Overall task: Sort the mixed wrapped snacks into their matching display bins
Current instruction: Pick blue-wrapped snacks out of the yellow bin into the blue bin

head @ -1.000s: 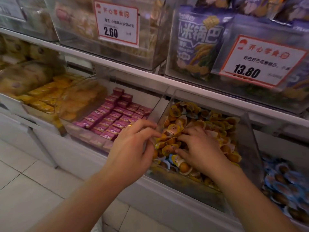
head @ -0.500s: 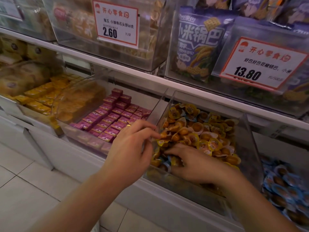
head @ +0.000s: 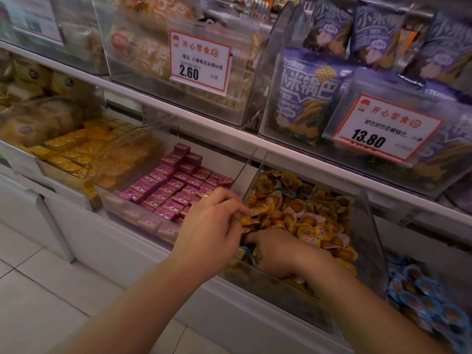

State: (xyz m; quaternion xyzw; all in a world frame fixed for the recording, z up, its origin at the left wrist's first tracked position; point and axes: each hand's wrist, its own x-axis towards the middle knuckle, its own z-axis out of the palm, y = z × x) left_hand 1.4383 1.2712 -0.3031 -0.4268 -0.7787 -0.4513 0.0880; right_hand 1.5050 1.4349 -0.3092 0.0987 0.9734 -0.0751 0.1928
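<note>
Both hands in a clear bin [head: 367, 226] of yellow snack cups [head: 310, 213]: left hand [head: 212, 231] pinching one cup at the rim, right hand [head: 283, 254] buried beside it, grip hidden.

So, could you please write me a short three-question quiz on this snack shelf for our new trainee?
1. True or false: both hands are in the bin of yellow cups.
2. Which bin lies directly beside the yellow cups, on the camera's left? A) blue cups B) purple boxes C) purple bags
3. Fill in: the tag over the yellow cups reads ____.

Key:
1. True. The left hand pinches a cup at the bin's near left corner; the right hand digs in among the cups.
2. B, the purple boxes. The blue cups lie on the other side.
3. 13.80
</note>
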